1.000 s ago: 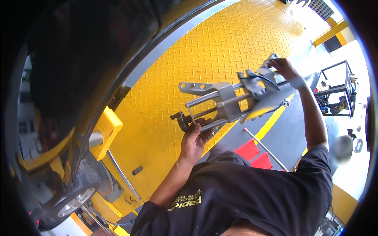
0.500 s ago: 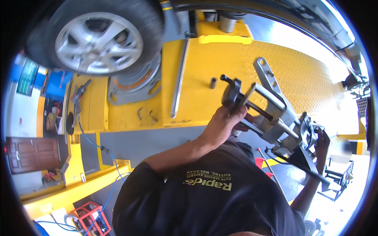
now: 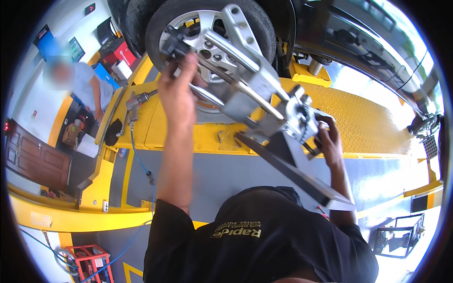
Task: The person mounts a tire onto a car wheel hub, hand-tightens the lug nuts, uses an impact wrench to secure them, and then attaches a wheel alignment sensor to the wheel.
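Both my hands hold up a grey metal wheel-alignment clamp (image 3: pixel 257 101) with parallel rods, a slotted arm and a long angled plate. My left hand (image 3: pixel 177 92) is closed around its upper left end, by a black knob. My right hand (image 3: pixel 330 141) grips the lower right end, with its fingers partly hidden behind the clamp. Behind the clamp stands a car wheel (image 3: pixel 265 40) with a silver spoked rim, partly covered by the rods and my left hand. I cannot tell whether the clamp touches the wheel.
Beneath the wheel runs a yellow lift ramp (image 3: pixel 339 127). An air impact wrench (image 3: pixel 134 107) with a blue hose (image 3: pixel 138 155) lies on its left part, near small bent metal pieces (image 3: pixel 222 137). A person (image 3: pixel 85 85) stands far left. A red frame cart (image 3: pixel 92 259) is lower left.
The clamp has moved up and left with both hands, from above the ramp to in front of the wheel. My view has shifted left, and a person now shows there.
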A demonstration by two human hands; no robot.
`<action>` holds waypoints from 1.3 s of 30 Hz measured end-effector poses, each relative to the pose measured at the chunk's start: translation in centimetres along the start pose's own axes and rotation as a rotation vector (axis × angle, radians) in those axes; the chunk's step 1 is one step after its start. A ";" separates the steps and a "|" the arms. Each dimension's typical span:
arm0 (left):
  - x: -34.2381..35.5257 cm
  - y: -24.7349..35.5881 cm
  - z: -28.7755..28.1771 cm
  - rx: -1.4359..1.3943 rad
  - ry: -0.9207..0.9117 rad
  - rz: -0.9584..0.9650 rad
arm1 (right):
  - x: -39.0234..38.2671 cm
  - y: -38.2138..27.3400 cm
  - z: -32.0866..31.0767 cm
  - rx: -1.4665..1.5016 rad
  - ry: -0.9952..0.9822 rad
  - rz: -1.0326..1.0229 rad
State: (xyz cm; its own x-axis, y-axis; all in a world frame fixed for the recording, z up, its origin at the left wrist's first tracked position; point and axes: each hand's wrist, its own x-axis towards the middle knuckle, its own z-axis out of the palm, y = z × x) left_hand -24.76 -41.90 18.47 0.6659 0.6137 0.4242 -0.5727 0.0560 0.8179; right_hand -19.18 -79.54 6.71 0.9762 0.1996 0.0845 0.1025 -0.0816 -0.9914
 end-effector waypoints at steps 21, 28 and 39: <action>24.1 -1.9 -5.3 0.280 -0.574 0.495 | 9.4 5.9 35.1 0.274 0.100 -0.031; 25.3 -4.6 -5.5 0.180 -0.649 0.441 | 12.6 7.5 36.9 0.198 0.105 0.011; 23.3 -4.8 -3.8 0.210 -0.611 0.395 | 15.2 8.9 35.6 0.169 0.033 0.038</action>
State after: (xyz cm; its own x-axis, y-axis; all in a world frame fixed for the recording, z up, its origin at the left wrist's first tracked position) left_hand -8.29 -24.88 23.01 0.6119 0.0076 0.7909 -0.7611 -0.2665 0.5913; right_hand -10.25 -42.47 -4.37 0.9848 0.1672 0.0469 0.0344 0.0771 -0.9964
